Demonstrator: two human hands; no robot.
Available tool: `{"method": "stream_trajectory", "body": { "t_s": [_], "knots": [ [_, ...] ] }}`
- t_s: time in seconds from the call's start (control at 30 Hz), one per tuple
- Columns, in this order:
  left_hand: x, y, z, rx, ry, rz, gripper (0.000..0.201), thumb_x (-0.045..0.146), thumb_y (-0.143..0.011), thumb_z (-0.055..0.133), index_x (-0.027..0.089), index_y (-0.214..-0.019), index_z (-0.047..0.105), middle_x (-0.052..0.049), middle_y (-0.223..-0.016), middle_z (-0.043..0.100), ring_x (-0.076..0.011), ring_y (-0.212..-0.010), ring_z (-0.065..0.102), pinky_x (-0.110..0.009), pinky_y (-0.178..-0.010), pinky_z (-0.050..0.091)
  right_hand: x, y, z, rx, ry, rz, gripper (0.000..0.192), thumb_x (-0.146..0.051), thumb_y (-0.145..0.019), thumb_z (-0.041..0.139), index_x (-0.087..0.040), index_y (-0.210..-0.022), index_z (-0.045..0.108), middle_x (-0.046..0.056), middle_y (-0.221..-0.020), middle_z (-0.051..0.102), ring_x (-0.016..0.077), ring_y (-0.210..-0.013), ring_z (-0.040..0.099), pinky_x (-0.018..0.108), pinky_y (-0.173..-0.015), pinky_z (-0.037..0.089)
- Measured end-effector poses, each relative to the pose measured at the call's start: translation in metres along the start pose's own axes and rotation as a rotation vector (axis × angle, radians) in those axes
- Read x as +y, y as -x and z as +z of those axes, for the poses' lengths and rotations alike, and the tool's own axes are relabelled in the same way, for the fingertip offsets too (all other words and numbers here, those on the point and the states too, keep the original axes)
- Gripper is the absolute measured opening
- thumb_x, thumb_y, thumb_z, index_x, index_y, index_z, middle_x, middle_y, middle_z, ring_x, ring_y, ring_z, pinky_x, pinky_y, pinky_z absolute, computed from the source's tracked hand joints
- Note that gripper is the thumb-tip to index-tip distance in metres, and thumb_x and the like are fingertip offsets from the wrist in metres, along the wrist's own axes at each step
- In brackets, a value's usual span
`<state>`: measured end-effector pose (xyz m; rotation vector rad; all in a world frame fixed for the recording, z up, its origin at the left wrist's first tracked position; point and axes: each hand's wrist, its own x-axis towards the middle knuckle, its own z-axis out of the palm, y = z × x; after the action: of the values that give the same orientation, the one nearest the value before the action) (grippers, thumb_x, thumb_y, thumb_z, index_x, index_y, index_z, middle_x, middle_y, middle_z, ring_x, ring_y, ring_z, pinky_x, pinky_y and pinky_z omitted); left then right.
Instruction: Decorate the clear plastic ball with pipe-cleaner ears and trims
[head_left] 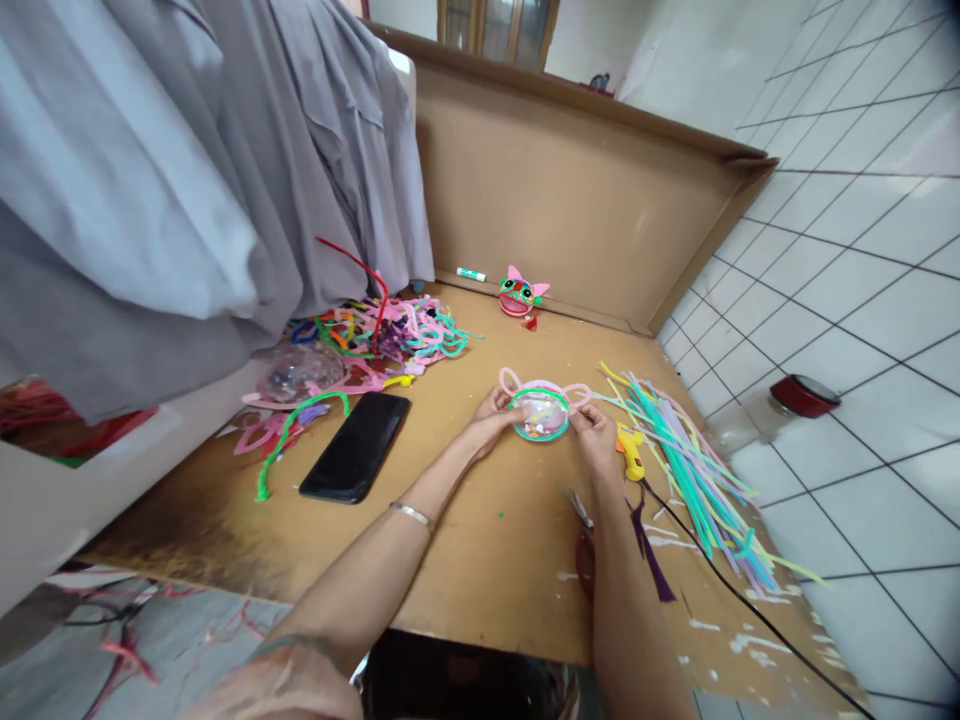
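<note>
Between my two hands is a clear round plastic piece (541,414) with a green fuzzy rim and two pink pipe-cleaner loops like ears on top. My left hand (491,420) grips its left edge, thumb laid over the front. On the other side, my right hand (592,425) pinches near the right pink loop. Small bits of colour show through the clear part, too small to name. Close to my right hand lies a yellow glue gun (631,452) with a black cord. Scissors (582,512) lie partly hidden behind my right forearm.
Pipe cleaners (686,480) spread along the right. A black phone (355,447) and a tangled heap of pipe cleaners (405,330) are on the left. A finished-looking animal face (519,293) and glue stick (471,274) sit by the cardboard wall (555,190). A purple tassel (652,555) lies right.
</note>
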<state>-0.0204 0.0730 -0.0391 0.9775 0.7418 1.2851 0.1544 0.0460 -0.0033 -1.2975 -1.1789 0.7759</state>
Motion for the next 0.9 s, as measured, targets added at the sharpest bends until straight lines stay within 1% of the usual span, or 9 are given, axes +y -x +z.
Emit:
{"method": "stream_trajectory", "body": {
  "t_s": [0.07,0.17,0.27,0.37,0.43,0.53,0.63,0.77,0.9],
  "knots": [
    [0.004,0.002,0.002,0.045,-0.03,0.019,0.064,0.03,-0.047,0.085,0.02,-0.103,0.055,-0.007,-0.11,0.066,-0.022,-0.104,0.062,-0.038,-0.092,0.049,0.004,0.0,-0.001,-0.027,-0.031,0.028,0.025,-0.043,-0.06,0.065,-0.019,-0.062,0.055,-0.006,-0.053,0.049,0.01,-0.052,0.039,0.024,-0.053,0.033],
    [0.012,0.003,0.001,0.084,-0.136,0.061,0.062,0.028,-0.048,0.083,0.02,-0.103,0.056,-0.005,-0.106,0.067,-0.0212,-0.1,0.063,-0.036,-0.089,0.051,0.01,0.0,0.003,-0.045,-0.069,0.095,0.027,-0.045,-0.057,0.068,-0.02,-0.063,0.058,-0.006,-0.05,0.049,0.0094,-0.048,0.037,0.024,-0.049,0.03],
    [0.019,0.003,-0.001,0.078,-0.244,0.089,0.058,0.03,-0.05,0.081,0.019,-0.102,0.056,-0.004,-0.1,0.066,-0.0193,-0.094,0.062,-0.034,-0.088,0.05,0.015,0.001,0.008,-0.038,-0.102,0.155,0.029,-0.045,-0.053,0.069,-0.02,-0.062,0.059,-0.006,-0.048,0.05,0.0092,-0.044,0.037,0.023,-0.046,0.029],
    [0.02,0.003,-0.003,0.052,-0.28,0.074,0.058,0.029,-0.051,0.079,0.018,-0.102,0.055,-0.003,-0.098,0.065,-0.0188,-0.092,0.062,-0.034,-0.087,0.051,0.016,0.002,0.01,-0.035,-0.11,0.148,0.028,-0.045,-0.055,0.069,-0.02,-0.063,0.059,-0.006,-0.046,0.05,0.0087,-0.04,0.037,0.023,-0.043,0.028],
    [0.02,0.003,-0.004,0.064,-0.292,0.09,0.066,0.027,-0.051,0.08,0.019,-0.111,0.052,-0.004,-0.103,0.063,-0.0188,-0.094,0.062,-0.034,-0.086,0.051,0.016,0.002,0.01,-0.037,-0.103,0.131,0.026,-0.044,-0.056,0.068,-0.021,-0.063,0.058,-0.007,-0.045,0.049,0.0087,-0.039,0.037,0.022,-0.041,0.028],
    [0.021,0.005,-0.007,0.109,-0.379,0.163,0.093,0.024,-0.051,0.081,0.02,-0.134,0.039,-0.006,-0.106,0.061,-0.0192,-0.095,0.062,-0.035,-0.088,0.051,0.015,0.002,0.01,-0.033,-0.099,0.109,0.025,-0.043,-0.058,0.067,-0.021,-0.061,0.056,-0.007,-0.046,0.048,0.0084,-0.04,0.037,0.022,-0.041,0.029],
    [0.026,0.008,-0.01,0.072,-0.505,0.215,0.107,0.029,-0.056,0.082,0.023,-0.146,0.025,-0.006,-0.108,0.06,-0.0189,-0.09,0.061,-0.036,-0.086,0.051,0.015,0.003,0.011,-0.025,-0.118,0.102,0.024,-0.042,-0.058,0.067,-0.02,-0.059,0.056,-0.007,-0.047,0.048,0.0079,-0.041,0.038,0.022,-0.042,0.03],
    [0.032,0.011,-0.014,-0.006,-0.582,0.276,0.103,0.036,-0.062,0.08,0.022,-0.148,0.026,-0.007,-0.112,0.057,-0.0176,-0.089,0.059,-0.035,-0.084,0.05,0.014,0.005,0.012,-0.013,-0.129,0.093,0.024,-0.041,-0.058,0.067,-0.02,-0.058,0.057,-0.007,-0.047,0.048,0.0076,-0.042,0.039,0.022,-0.043,0.031],
    [0.031,0.011,-0.014,-0.028,-0.6,0.301,0.096,0.037,-0.065,0.078,0.021,-0.146,0.03,-0.006,-0.111,0.056,-0.0167,-0.091,0.058,-0.033,-0.086,0.048,0.013,0.004,0.012,-0.009,-0.132,0.101,0.023,-0.041,-0.057,0.068,-0.02,-0.058,0.057,-0.006,-0.048,0.049,0.0083,-0.043,0.041,0.022,-0.043,0.032]
  ]
}}
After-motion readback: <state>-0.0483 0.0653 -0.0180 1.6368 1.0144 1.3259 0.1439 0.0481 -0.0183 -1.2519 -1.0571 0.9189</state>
